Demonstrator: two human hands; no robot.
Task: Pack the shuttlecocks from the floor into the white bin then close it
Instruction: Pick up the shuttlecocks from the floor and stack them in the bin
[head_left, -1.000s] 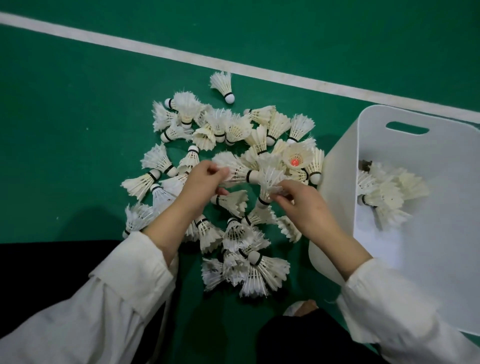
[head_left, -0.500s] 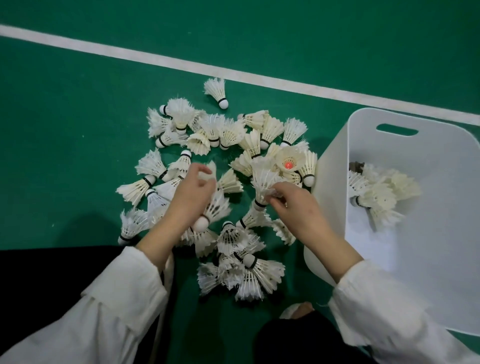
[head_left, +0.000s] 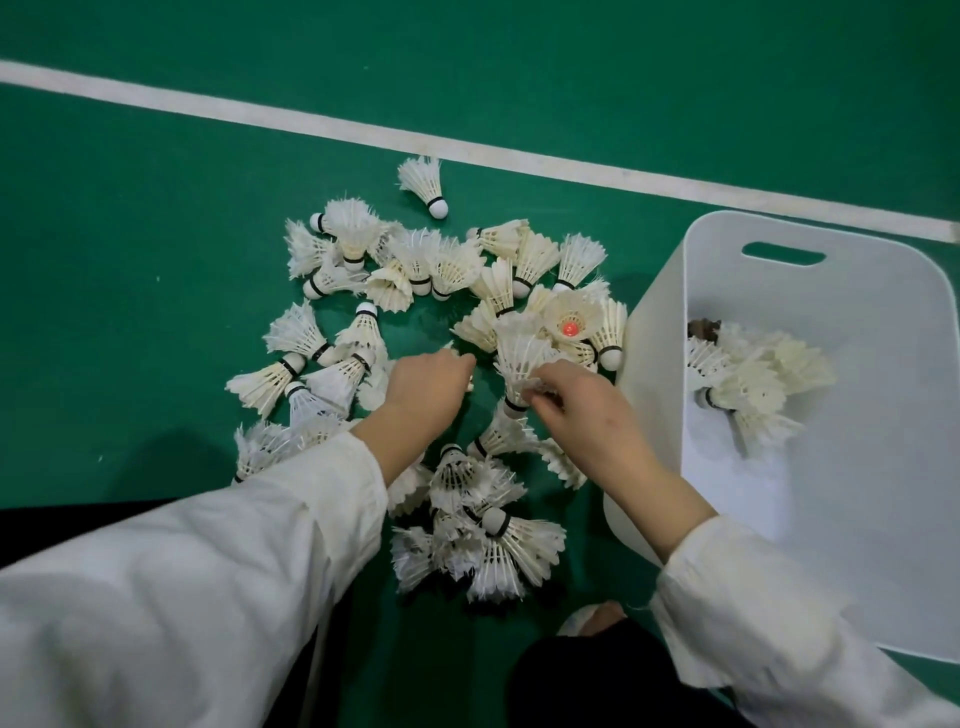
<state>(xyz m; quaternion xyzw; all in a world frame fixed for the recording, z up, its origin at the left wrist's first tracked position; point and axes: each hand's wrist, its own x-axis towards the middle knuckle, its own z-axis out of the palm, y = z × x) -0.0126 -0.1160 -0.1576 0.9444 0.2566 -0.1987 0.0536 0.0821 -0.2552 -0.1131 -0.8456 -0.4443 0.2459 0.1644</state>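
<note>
Pinching a shuttlecock (head_left: 522, 358) near the white bin (head_left: 652, 364), right hand (head_left: 587, 410) fingers (head_left: 545, 388); left hand (head_left: 423, 392) fingers (head_left: 457, 362) curled, hold unclear.

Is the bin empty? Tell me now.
No, several shuttlecocks lie in a heap inside the bin.

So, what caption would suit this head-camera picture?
Right hand pinches a shuttlecock from the pile, left hand beside it; the white bin holds a few more.
</note>
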